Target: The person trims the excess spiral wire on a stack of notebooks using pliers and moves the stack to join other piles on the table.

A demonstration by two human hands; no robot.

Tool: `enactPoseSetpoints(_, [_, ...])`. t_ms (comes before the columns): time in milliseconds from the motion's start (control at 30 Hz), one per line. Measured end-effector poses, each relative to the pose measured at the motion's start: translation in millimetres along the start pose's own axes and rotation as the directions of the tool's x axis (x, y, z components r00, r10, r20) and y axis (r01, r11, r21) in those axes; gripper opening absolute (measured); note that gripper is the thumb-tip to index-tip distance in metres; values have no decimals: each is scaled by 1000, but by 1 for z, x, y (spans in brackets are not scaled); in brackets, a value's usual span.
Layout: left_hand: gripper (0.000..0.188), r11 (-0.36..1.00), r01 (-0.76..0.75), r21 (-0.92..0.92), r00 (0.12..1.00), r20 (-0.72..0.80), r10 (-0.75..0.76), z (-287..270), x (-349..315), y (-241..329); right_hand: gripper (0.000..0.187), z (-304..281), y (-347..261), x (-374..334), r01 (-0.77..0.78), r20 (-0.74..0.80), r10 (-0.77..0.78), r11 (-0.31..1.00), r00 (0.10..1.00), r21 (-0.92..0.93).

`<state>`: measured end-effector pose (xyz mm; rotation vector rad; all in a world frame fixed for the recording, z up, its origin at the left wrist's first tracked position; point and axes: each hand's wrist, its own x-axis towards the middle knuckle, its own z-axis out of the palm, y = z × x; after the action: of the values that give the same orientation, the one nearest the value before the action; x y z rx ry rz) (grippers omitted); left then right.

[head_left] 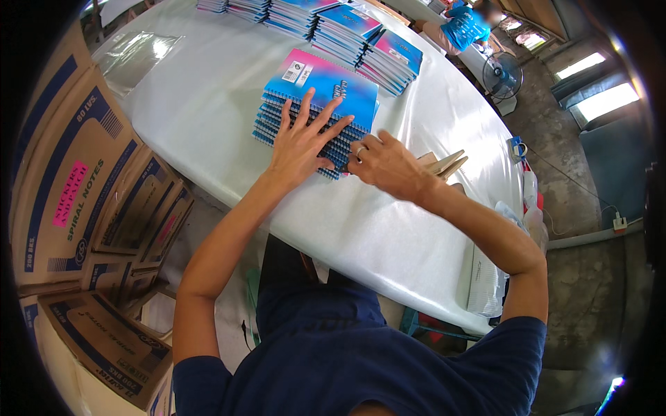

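Head view: The left hand [300,142] lies flat, fingers spread apart, palm down on the top cover of a stack of spiral notebooks [320,104]. The stack sits near the middle of the worktop [208,104], which is covered in a glossy white sheet. The top notebook has a pink-to-blue cover, and its wire binding faces the person along the near edge of the stack.

The right hand [385,165] is just beside the left hand, at the near right corner of the same stack. Its fingers are curled together against the spiral edge; whether they clamp a notebook cannot be told from this view. A ring [360,150] shows on one finger. Just beyond the right hand, tan cardboard sheets [444,163] lie on the worktop, partly hidden by the hand.

Further notebook stacks [347,31] of the same kind stand in a row at the far end of the worktop, well apart from the hands. A clear plastic bag [135,59] lies at the far left edge of the worktop. Brown cardboard cartons [76,180] with blue print are piled on the left, beside the worktop. A floor fan [502,76] stands on the right, past the worktop. Another person in a blue top [463,28] is at the far end.
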<state>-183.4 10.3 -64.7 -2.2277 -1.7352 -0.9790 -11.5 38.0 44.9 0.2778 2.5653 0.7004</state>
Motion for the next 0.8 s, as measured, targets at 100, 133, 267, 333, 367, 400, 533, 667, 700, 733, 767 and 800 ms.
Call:
enactPoseSetpoints(100, [102,1000,-1,15,1000,-13,2,1,-1,-2,26,-16,-17,11,-205,365,155,973,918,103])
enactPoseSetpoints(133, [103,1000,-2,20,1000,-18,2,1,-1,-1,29,-14,-16,10,-206,317,170,975,933,84])
enactPoseSetpoints(267, [105,1000,4,13,1000,22,-5,0,-6,-1,32,-6,-1,-10,-66,-181,67,998,981,15])
enactPoseSetpoints(333, [106,1000,12,8,1000,9,-12,3,-6,-1,36,2,7,-9,43,-298,-40,999,954,4])
enactPoseSetpoints(367, [107,1000,11,18,1000,8,-11,3,-6,0,36,8,9,-7,75,-292,-90,995,952,-62])
enactPoseSetpoints(400, [107,1000,10,28,1000,7,-10,2,-6,1,35,13,10,-6,107,-282,-139,986,949,-128])
enactPoseSetpoints(533, [109,1000,3,6,1000,14,-3,3,-4,3,26,24,6,-7,95,-266,-119,990,956,-102])
enactPoseSetpoints(667, [106,1000,-12,5,999,-51,12,4,-7,-1,11,2,-31,7,-167,191,168,986,967,-23])
enactPoseSetpoints(700, [107,1000,-11,6,998,-62,12,4,-8,-1,11,-2,-28,7,-137,122,143,989,982,-58])
enactPoseSetpoints(733, [107,1000,-10,6,997,-73,10,4,-8,-2,11,-5,-24,6,-108,53,114,990,992,-94])
enactPoseSetpoints(767, [107,1000,-13,13,998,-61,13,5,-10,-2,12,-8,-20,5,-74,-14,73,988,997,-137])
enactPoseSetpoints(800, [108,1000,-14,20,999,-50,15,5,-12,-1,15,-11,-12,1,-47,-134,32,993,990,-111])
